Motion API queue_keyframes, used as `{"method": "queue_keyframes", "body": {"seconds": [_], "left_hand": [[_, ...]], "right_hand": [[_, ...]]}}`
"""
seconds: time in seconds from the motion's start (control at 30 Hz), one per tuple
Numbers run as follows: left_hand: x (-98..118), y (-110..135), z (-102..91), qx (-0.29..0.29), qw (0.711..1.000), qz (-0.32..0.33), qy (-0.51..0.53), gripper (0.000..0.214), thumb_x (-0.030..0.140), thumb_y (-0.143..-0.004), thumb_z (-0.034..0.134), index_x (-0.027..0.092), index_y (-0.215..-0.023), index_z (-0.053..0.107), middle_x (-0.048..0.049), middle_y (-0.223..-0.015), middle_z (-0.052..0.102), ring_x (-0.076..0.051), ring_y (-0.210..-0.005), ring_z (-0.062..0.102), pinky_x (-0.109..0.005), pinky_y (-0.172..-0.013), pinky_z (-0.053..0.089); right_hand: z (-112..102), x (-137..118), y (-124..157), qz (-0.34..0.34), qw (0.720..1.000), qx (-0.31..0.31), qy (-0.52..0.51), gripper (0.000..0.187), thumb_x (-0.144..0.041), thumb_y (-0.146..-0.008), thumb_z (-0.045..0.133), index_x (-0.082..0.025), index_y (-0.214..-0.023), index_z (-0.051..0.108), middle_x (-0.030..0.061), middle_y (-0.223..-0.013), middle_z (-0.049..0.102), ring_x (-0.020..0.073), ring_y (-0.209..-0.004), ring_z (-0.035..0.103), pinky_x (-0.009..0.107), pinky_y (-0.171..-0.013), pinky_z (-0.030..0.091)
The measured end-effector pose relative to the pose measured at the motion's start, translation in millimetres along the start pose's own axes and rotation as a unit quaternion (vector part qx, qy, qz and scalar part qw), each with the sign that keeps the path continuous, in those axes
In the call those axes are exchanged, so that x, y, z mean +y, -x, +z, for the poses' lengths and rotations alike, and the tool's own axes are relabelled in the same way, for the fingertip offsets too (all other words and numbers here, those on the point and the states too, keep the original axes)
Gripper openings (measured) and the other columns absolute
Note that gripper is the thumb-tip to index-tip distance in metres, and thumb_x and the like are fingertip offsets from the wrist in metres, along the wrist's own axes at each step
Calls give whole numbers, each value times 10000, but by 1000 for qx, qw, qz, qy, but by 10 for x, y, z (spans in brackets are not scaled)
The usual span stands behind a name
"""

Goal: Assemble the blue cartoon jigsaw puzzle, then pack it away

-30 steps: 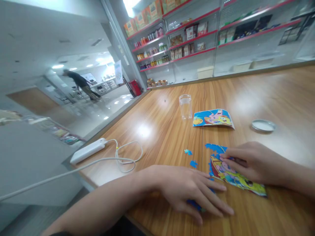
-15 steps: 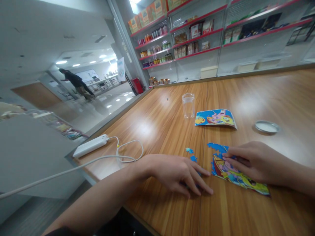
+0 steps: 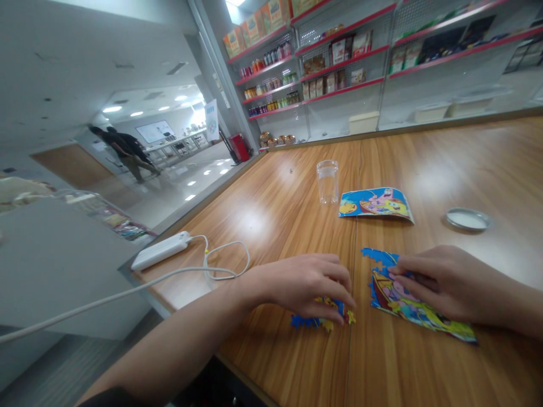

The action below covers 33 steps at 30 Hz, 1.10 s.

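Observation:
A partly built cartoon jigsaw [image 3: 418, 312] lies on the wooden table [image 3: 280, 215] near its front edge. My right hand [image 3: 441, 280] rests flat on the jigsaw's left part, fingers stretched out. My left hand [image 3: 307, 282] is to its left, fingers curled down over a small cluster of joined blue and yellow puzzle pieces [image 3: 322, 319], fingertips pressing on them.
A printed picture sheet [image 3: 375, 203] lies further back, with a clear plastic cup [image 3: 328, 181] to its left and a round lid [image 3: 468, 219] to its right. A white power brick with cable [image 3: 161, 250] sits at the table's left edge. Store shelves stand behind; people walk far left.
My left hand has pulled back toward the puzzle from the table's front edge and curled over a cluster of pieces, which now shows. The two loose blue pieces are no longer visible. My right hand stays.

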<state>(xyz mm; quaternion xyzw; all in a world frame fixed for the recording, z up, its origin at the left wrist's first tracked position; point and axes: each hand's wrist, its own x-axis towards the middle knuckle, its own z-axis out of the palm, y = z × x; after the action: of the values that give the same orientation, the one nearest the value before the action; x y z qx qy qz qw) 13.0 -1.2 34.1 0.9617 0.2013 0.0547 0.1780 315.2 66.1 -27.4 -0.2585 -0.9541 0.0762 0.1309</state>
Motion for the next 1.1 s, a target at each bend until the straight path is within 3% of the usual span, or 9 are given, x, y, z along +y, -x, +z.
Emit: {"method": "queue_keyframes", "body": {"seconds": [0.17,0.4,0.63,0.77,0.9,1.1], "left_hand": [[-75,13,74,8,998,25,-50,282,396,-944,645,160,-1091,695,-91,-966,664,-192,-883,634,-305,-762,521],[-95,17,124,-25,999,23,-31,212,367,-966,615,171,-1012,684,-74,-965,668,-179,-906,648,-279,-800,530],[-42,70,66,-4,999,-51,-12,182,200,-1006,514,162,-1107,661,-76,-966,659,-178,-886,634,-283,-777,503],[-88,128,24,19,996,-90,-9,198,201,-1015,493,178,-1071,681,-65,-975,659,-168,-876,635,-278,-767,493],[-93,148,-20,-11,994,-108,7,144,194,-993,534,177,-972,675,-46,-921,659,-156,-840,631,-268,-750,486],[-66,149,-47,-72,991,-111,36,194,355,-907,701,175,-892,630,-26,-866,642,-156,-783,611,-261,-693,461]], "right_hand": [[85,105,17,-26,1000,14,4,171,-336,-954,550,-237,-829,611,8,-585,589,168,-516,567,338,-525,243],[72,100,8,-29,999,14,8,175,-312,-953,557,-226,-811,614,14,-589,595,163,-523,564,332,-534,257],[-119,-91,-72,-28,999,17,-10,158,-277,-910,550,-186,-836,656,1,-586,600,127,-521,511,281,-537,251],[-121,-107,-104,-26,999,24,-16,155,-264,-889,556,-179,-791,639,-18,-539,546,114,-502,474,272,-528,234],[-118,-106,-94,-29,999,29,-19,151,-262,-883,560,-177,-792,646,-18,-547,556,108,-495,470,274,-523,220],[-108,-101,-99,-21,1000,17,-8,163,-273,-888,557,-179,-777,630,-15,-547,561,108,-489,459,280,-524,210]]}}
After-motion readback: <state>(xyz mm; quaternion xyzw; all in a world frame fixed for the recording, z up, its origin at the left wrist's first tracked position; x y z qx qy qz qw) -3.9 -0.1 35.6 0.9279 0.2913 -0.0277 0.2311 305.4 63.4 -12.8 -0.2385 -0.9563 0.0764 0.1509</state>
